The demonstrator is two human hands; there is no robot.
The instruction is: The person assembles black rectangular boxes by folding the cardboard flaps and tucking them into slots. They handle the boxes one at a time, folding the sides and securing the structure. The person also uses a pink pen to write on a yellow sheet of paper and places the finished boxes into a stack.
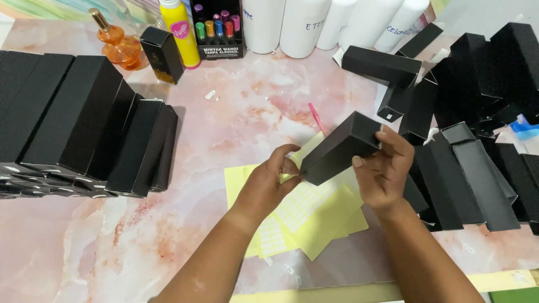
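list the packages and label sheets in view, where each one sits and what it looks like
Black box: long, matte, held over the table's middle by left hand and right hand.
Yellow sticker sheets: under the hands, small white labels in rows.
Stacked black boxes: left side, packed side by side.
Loose black boxes: right side, jumbled, some open.
White bottles: back edge, tall cylinders.
Yellow spray can: back left, pink label.
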